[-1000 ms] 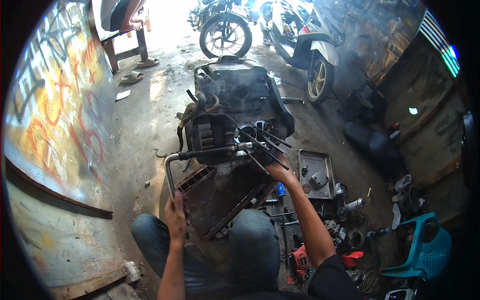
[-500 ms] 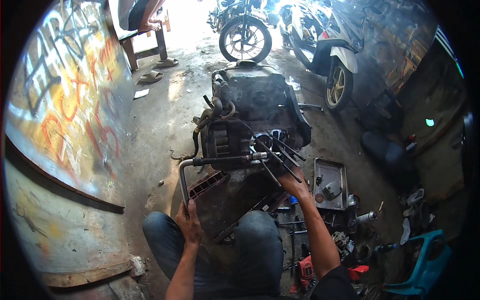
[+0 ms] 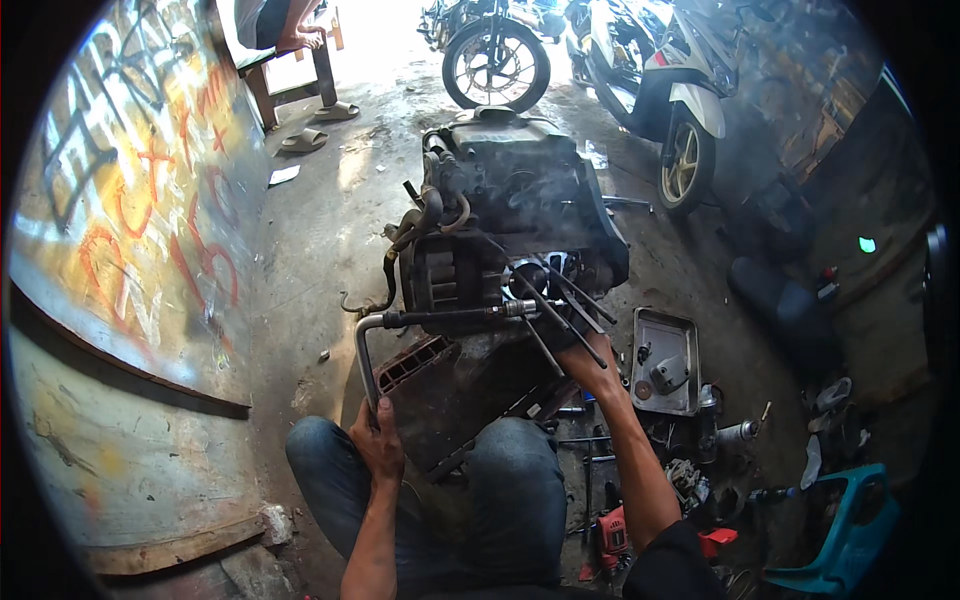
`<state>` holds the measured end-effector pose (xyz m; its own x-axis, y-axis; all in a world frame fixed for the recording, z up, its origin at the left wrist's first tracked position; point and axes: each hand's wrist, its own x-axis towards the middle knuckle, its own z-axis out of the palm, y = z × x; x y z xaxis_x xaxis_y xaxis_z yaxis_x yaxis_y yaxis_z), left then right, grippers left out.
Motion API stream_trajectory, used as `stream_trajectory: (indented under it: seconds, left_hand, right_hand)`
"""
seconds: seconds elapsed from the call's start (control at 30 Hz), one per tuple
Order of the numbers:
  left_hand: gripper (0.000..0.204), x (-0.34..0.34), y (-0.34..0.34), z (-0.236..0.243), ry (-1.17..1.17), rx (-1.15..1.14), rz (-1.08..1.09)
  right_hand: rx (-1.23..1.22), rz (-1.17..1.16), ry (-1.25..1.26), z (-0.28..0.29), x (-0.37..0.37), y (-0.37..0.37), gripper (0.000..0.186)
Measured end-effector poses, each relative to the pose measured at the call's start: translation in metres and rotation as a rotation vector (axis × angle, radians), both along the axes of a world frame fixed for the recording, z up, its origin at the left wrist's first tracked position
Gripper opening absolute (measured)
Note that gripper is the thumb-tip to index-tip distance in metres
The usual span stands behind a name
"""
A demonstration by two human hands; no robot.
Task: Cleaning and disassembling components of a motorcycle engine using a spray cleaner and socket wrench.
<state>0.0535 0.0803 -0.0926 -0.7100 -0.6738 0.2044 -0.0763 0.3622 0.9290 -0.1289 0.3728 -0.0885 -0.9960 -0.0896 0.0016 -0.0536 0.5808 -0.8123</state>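
In front of my knees a dark motorcycle engine (image 3: 510, 190) lies on the floor, with several long metal studs (image 3: 540, 340) sticking out towards me around a round opening. My left hand (image 3: 380, 435) is closed around the lower end of an L-shaped metal bar (image 3: 365, 352). The bar's upper arm has a black sleeve and ends in a silver, socket-like piece (image 3: 518, 309) close to the studs. My right hand (image 3: 590, 370) reaches under the studs at the engine's near right side. Its fingers are hidden there, so what it touches does not show.
Beside my right arm sits a metal tray (image 3: 688, 400) with small parts. Tools and a red power tool (image 3: 612, 535) lie nearer me. A teal plastic stool (image 3: 845, 530) stands lower right. Behind the engine are parked motorcycles (image 3: 495, 65); a person's bare foot (image 3: 300, 40) rests on a bench.
The view has shifted slightly, so the engine and tray sit a little further right. Both hands keep nearly the same places, the left still on the bar. Smoke or haze drifts over the engine.
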Motion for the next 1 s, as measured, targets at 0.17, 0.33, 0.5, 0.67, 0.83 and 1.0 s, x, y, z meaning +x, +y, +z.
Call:
stream_trajectory:
  seconds: [0.17, 0.33, 0.5, 0.67, 0.83, 1.0]
  left_hand:
    - [0.054, 0.001, 0.003, 0.003, -0.028, 0.027, 0.004]
    - [0.053, 0.000, 0.000, -0.005, -0.031, -0.004, 0.031]
    - [0.051, -0.002, -0.001, -0.010, -0.006, -0.007, 0.036]
    - [0.051, -0.007, 0.003, -0.011, 0.049, -0.006, 0.072]
    - [0.051, -0.006, -0.002, -0.021, 0.033, -0.020, 0.054]
    - [0.048, -0.002, -0.006, -0.025, 0.074, 0.040, 0.029]
  right_hand:
    - [0.021, 0.042, 0.009, 0.021, 0.008, -0.006, 0.046]
    - [0.107, 0.057, -0.047, 0.049, 0.015, -0.013, 0.037]
    - [0.093, 0.012, 0.006, 0.041, 0.014, -0.014, 0.040]
    - [0.087, 0.013, 0.019, 0.041, 0.014, -0.019, 0.041]
    - [0.061, 0.077, 0.086, 0.031, 0.009, -0.014, 0.050]
    - [0.042, 0.073, 0.055, 0.022, 0.008, -0.011, 0.065]
